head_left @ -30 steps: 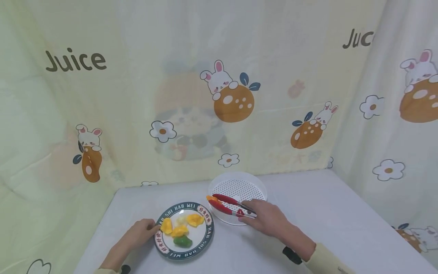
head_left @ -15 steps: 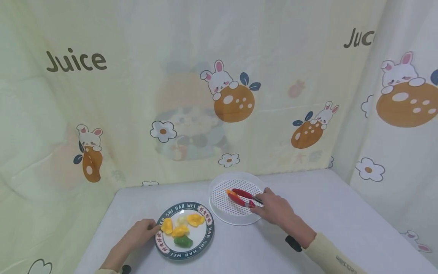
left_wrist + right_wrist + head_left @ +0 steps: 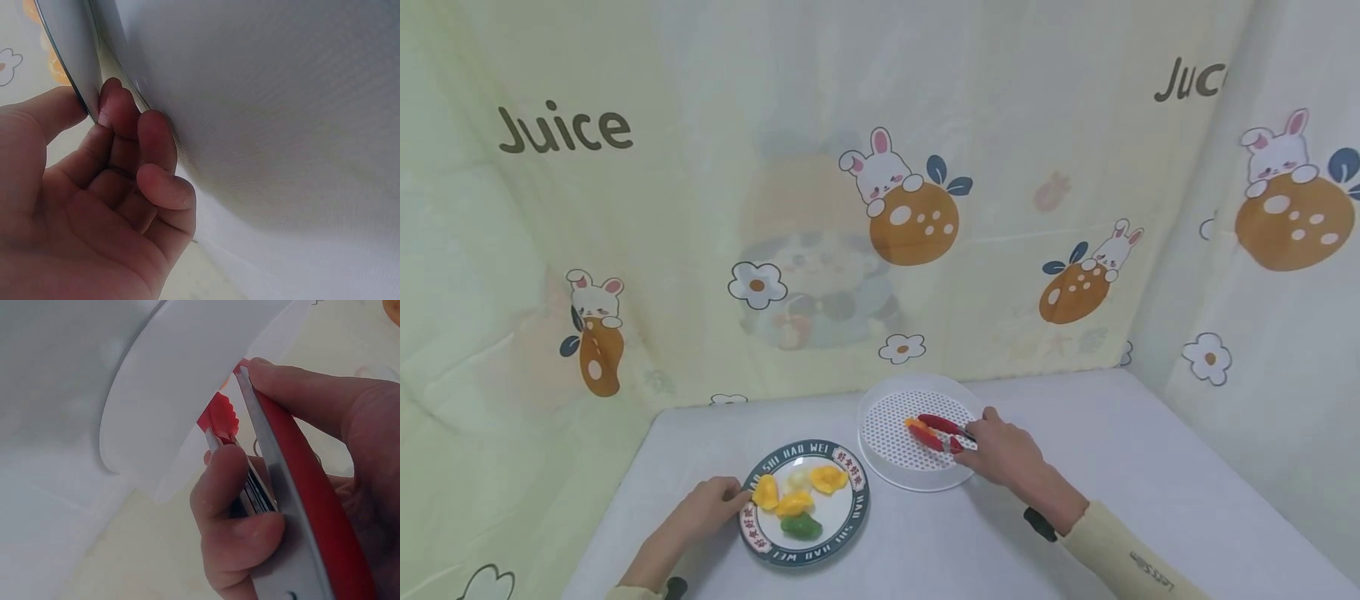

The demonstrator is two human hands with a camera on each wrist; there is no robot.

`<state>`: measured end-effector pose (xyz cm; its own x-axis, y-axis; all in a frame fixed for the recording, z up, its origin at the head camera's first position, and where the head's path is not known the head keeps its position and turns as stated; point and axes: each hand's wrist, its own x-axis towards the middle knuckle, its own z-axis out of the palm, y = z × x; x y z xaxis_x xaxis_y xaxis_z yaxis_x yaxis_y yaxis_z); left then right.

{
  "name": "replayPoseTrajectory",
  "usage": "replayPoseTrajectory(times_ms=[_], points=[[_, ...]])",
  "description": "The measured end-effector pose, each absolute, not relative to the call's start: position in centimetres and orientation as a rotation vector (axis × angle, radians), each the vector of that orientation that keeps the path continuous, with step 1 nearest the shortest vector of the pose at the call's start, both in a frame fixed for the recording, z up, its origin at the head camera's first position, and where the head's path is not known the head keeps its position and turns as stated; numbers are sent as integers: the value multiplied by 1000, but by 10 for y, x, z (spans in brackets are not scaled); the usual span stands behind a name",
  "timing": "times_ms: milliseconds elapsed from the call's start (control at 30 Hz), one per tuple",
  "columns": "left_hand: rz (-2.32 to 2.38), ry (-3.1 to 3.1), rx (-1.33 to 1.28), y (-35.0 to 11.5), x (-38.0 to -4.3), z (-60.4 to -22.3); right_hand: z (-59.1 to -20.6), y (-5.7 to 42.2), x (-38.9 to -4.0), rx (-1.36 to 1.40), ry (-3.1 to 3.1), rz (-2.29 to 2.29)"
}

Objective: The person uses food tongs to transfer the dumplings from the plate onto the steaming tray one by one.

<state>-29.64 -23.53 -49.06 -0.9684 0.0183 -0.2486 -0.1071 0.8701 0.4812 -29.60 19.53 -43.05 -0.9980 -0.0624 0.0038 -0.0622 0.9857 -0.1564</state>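
Note:
My right hand (image 3: 1003,450) holds a pair of red-tipped metal tongs (image 3: 294,506), fingers and thumb round its two arms. Between the tong tips is a small orange piece (image 3: 912,423), over the perforated floor of a round white steamer basket (image 3: 880,472). My left hand (image 3: 711,507) pinches the left rim of a plate (image 3: 850,533) with a dark green patterned border; the left wrist view shows thumb above and fingertips below the edge (image 3: 69,72). On the plate lie several yellow dumpling-shaped pieces (image 3: 793,503), a pale one (image 3: 798,481) and a green one (image 3: 802,527).
A white-covered table (image 3: 1075,467) carries the plate and the basket side by side, the basket farther back and to the right. Behind and along the sides hangs a printed curtain (image 3: 1000,317) with rabbits, fruit and flowers, meeting the table's back edge.
My right hand has carried the tongs and the orange piece rightward, from the basket's left rim to over the middle of its floor. My left hand and the plate have stayed put.

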Motion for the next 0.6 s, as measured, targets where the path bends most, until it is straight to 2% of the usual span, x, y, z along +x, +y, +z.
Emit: replayPoseTrajectory(times_ms=[300,600], points=[[751,2812,-45,-236,-295,-490,-432,198,-295,-50,3102,-302],[750,2815,-36,-236,-297,-491,-426,194,-287,11,3078,-543]])
